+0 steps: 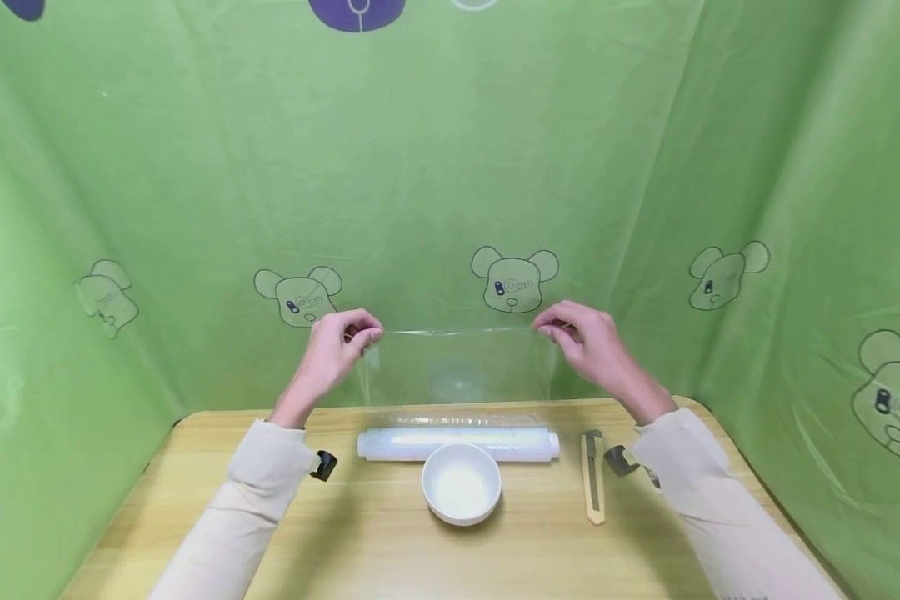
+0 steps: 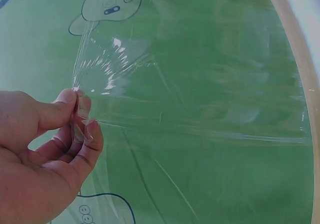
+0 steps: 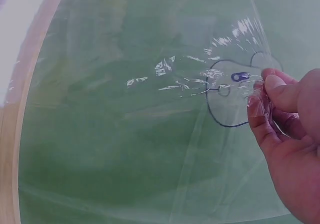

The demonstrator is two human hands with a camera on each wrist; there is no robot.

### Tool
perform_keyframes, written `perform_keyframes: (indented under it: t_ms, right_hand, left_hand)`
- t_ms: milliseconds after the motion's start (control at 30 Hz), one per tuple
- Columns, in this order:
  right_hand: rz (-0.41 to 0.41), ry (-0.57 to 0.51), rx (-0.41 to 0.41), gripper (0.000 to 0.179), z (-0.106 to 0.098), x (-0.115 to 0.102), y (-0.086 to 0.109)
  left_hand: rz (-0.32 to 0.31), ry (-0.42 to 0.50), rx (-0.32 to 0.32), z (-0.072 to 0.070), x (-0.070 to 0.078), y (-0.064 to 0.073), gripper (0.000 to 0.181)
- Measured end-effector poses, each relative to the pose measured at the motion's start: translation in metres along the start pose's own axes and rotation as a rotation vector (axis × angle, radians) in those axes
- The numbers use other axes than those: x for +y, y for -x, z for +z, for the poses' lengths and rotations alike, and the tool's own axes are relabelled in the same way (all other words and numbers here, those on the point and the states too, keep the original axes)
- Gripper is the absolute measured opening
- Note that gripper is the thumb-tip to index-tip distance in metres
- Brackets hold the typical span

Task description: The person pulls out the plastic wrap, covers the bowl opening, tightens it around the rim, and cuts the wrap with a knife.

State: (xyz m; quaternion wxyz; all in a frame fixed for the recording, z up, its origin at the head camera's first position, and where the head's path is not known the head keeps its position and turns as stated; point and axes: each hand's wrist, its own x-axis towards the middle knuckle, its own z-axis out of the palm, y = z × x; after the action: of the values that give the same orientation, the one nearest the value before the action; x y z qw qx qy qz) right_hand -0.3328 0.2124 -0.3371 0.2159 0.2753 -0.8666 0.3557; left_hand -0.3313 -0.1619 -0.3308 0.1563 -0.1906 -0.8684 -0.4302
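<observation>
A clear sheet of plastic wrap (image 1: pixel 457 367) stretches between both hands, raised above the table's far edge. My left hand (image 1: pixel 342 343) pinches its upper left corner between thumb and fingers; in the left wrist view the film (image 2: pixel 112 68) gathers into shiny creases at the fingertips. The upper right corner is pinched by my right hand (image 1: pixel 581 337), and wrinkles fan out from there across the film (image 3: pixel 175 78) in the right wrist view. Below the sheet, the roll of plastic wrap (image 1: pixel 397 444) lies crosswise on the table. A white bowl (image 1: pixel 461 485) stands in front of the roll, overlapping it in the head view.
On the right side of the wooden table (image 1: pixel 375 550) lies a yellow box cutter (image 1: pixel 593 479), close to the right sleeve (image 1: pixel 682 450). A green curtain (image 1: pixel 435 167) printed with bear heads encloses the back and both sides.
</observation>
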Motion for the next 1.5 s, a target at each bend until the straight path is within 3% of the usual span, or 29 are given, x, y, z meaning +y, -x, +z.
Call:
perform_keyframes:
  t_ms: [600, 833, 1133, 1400, 1500]
  right_hand:
    - [-0.222, 0.02, 0.059, 0.032, 0.002, -0.022, 0.058]
    - [-0.319, 0.009, 0.125, 0.037, 0.004, -0.026, 0.085]
    - [-0.429, -0.041, 0.135, 0.029, 0.015, -0.03, 0.116]
    - [-0.416, -0.078, 0.087, 0.029, 0.02, -0.035, 0.142]
    - [-0.433, -0.088, 0.076, 0.019, 0.022, -0.037, 0.149]
  left_hand:
    - [0.08, 0.028, -0.039, -0.001, 0.004, 0.05, 0.008]
    - [0.116, 0.065, -0.119, 0.0, -0.001, 0.069, 0.011]
    - [0.137, 0.172, -0.256, -0.005, -0.013, 0.092, 0.009]
    - [0.199, 0.252, -0.364, -0.004, -0.019, 0.109, 0.008]
    - [0.216, 0.27, -0.382, -0.002, -0.019, 0.115, 0.009]
